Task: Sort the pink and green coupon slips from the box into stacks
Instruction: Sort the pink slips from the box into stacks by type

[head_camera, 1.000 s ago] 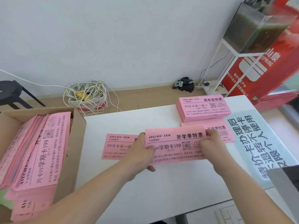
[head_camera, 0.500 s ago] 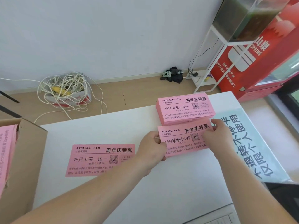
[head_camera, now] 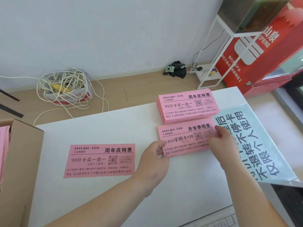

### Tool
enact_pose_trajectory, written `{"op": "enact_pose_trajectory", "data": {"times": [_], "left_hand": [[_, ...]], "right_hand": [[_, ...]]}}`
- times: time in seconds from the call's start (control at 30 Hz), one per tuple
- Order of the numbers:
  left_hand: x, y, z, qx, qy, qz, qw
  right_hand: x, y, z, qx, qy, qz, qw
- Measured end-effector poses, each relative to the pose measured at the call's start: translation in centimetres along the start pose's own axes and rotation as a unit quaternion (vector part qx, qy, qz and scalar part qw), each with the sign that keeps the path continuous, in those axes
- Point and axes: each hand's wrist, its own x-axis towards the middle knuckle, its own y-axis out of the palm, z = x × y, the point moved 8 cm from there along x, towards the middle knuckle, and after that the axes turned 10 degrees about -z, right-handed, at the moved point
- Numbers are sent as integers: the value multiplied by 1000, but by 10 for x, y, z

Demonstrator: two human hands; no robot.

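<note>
On the white table a thick stack of pink slips lies at the back right. Just in front of it is a thinner pink stack. My left hand pinches that stack's left edge and my right hand holds its right end, both pressing it onto the table. A single pink slip lies flat to the left. The cardboard box stands at the left edge with pink slips showing inside. No green slips are visible.
A pale blue printed sheet lies along the table's right side. On the floor behind are a box of tangled white cord, a dark cloth heap, a white metal stand and a red cabinet. A keyboard edge shows bottom.
Both hands carried the held pink slip from the table's middle to the right and set it on the thin stack in front of the thick one. The view shifted right.
</note>
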Motion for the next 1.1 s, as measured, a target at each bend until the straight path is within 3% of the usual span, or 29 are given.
{"op": "enact_pose_trajectory", "data": {"times": [0.23, 0.4, 0.57, 0.63, 0.7, 0.83, 0.93, 1.0, 1.1], "left_hand": [[-3, 10, -1, -11, 20, 18, 1000], [0, 8, 1, -24, 20, 25, 999], [-6, 3, -5, -18, 28, 62, 997], [-10, -16, -1, -18, 30, 35, 999], [-15, -41, 8, -20, 30, 7, 999], [-26, -97, 33, -64, 17, -54, 996], [-40, -139, 54, -84, 20, -112, 990], [-51, -169, 72, -107, 24, -173, 979], [-65, -217, 105, -113, 1, -293, 949]], "right_hand": [[5, 1, -3, 12, 5, 41, 999], [-5, 8, -5, -78, -63, 92, 991], [-6, 9, 3, -126, -91, 78, 985], [-11, 11, 1, -129, -65, 105, 984], [-17, 7, 7, -142, -72, 77, 984], [-71, 26, 57, -63, -183, 10, 981], [-144, 82, 95, 16, -245, 132, 960], [-186, 123, 101, -4, -277, 229, 933], [-220, 160, 92, -75, -337, 259, 902]]}}
